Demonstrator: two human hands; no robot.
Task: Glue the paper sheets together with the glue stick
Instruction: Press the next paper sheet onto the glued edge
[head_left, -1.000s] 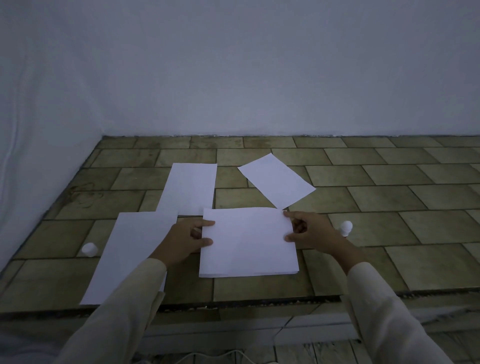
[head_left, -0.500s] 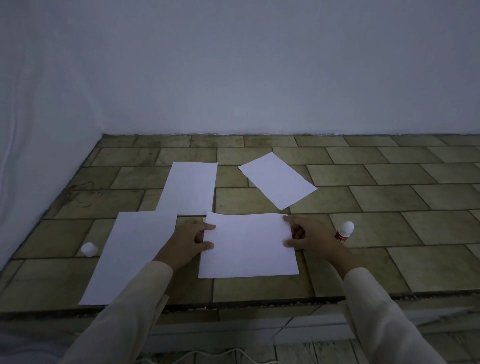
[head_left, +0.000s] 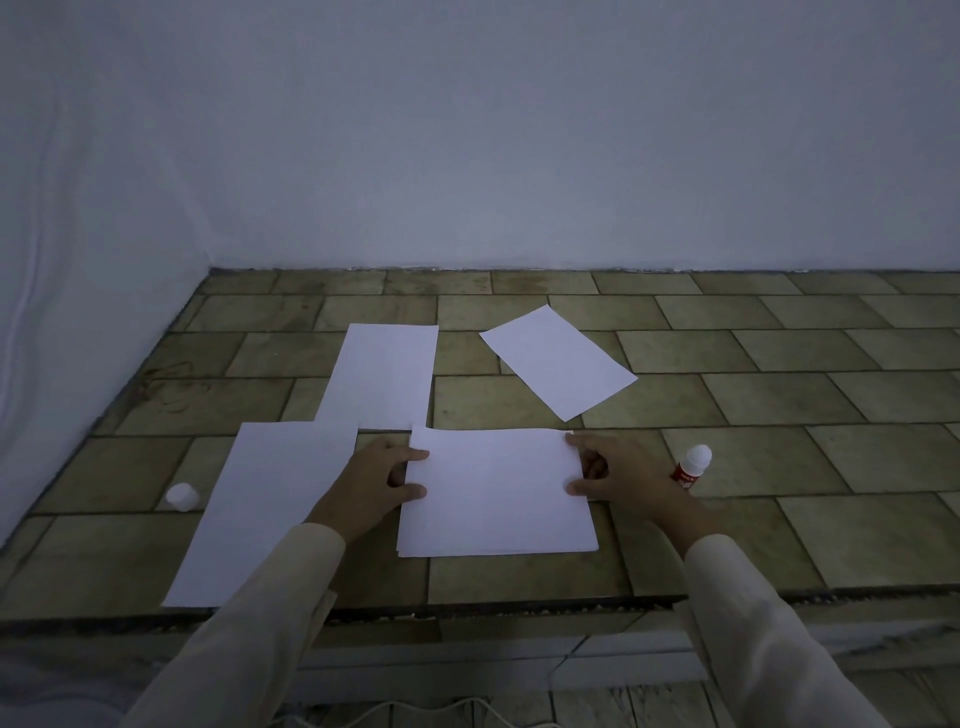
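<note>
Tiled floor (head_left: 779, 467), pale wall behind. Small white cap (head_left: 182, 496) lies just left of the left sheet (head_left: 260, 514). Back sheet (head_left: 382, 376) and angled sheet (head_left: 558, 361) lie farther off. Stack (head_left: 496, 493) lies centre, between the hands. Left hand (head_left: 371, 480) grips its left edge, right hand (head_left: 618, 475) its right edge, index and thumb on top. Glue stick (head_left: 693, 466) sits just beside the right wrist, partly hidden.

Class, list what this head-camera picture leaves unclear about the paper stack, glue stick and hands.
Head view:
- paper stack: sheet count and glue inside, covered by the top sheet.
- glue stick: lower body behind the right hand; label too small.
- left hand: whether fingers reach under the stack, hidden by paper.
</note>
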